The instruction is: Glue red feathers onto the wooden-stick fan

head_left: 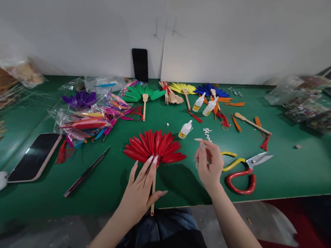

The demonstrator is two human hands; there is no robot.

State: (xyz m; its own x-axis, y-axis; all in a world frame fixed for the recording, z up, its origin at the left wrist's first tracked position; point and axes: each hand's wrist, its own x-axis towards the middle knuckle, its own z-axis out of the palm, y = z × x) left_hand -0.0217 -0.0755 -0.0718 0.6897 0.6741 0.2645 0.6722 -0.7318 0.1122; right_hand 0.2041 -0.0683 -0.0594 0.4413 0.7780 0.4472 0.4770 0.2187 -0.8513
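A red feather fan (153, 147) on a thin wooden stick lies on the green table (303, 170) right in front of me. My left hand (140, 190) rests over the stick, fingers stretched out flat, fingertips touching the base of the red feathers. My right hand (209, 164) hovers just right of the fan with its fingers drawn together in a pinch; what it holds, if anything, is too small to make out. Small white beads (207, 132) lie just beyond it, beside a small glue bottle (185, 129).
Red-handled scissors (245, 175) and yellow-handled pliers (229, 161) lie right of my right hand. Finished green (141, 92), yellow (183, 87), blue (209, 90) and purple (80, 100) fans, two more glue bottles (206, 104), bagged coloured feathers (87, 123), a phone (35, 156) and a dark rod (87, 171) surround.
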